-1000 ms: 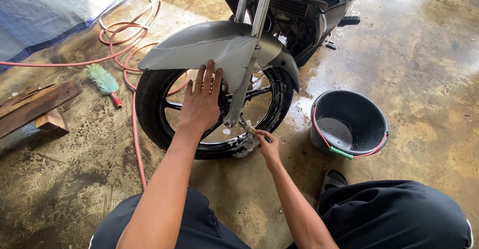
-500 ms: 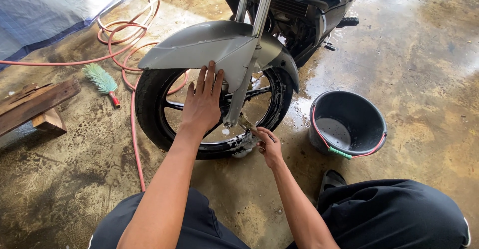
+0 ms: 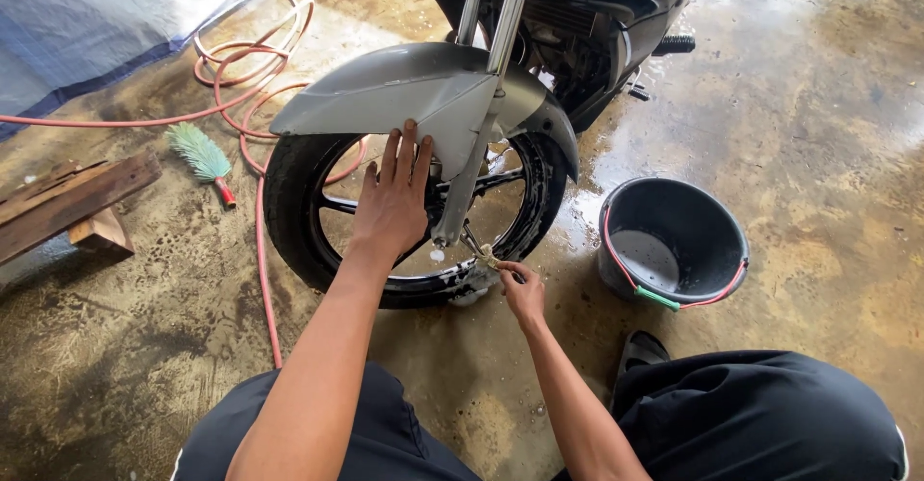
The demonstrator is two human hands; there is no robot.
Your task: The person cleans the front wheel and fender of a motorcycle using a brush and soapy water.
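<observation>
A motorcycle's front wheel (image 3: 298,231) with a black tyre stands in front of me under a grey mudguard (image 3: 404,91). My left hand (image 3: 393,202) lies flat on the wheel's spokes, fingers spread, just below the mudguard. My right hand (image 3: 521,288) is closed on a small soapy brush or sponge (image 3: 484,257) pressed against the lower rim near the fork leg (image 3: 472,182). Foam sits on the tyre's bottom edge. My knees in dark trousers fill the bottom of the view.
A black bucket (image 3: 717,240) with some water and a red-and-green handle stands right of the wheel. A red hose (image 3: 260,250) coils at the left beside a green brush (image 3: 200,154) and wooden planks (image 3: 67,202). The concrete floor is wet.
My right hand has shifted slightly up and toward the rim. The left hand has stayed on the spokes.
</observation>
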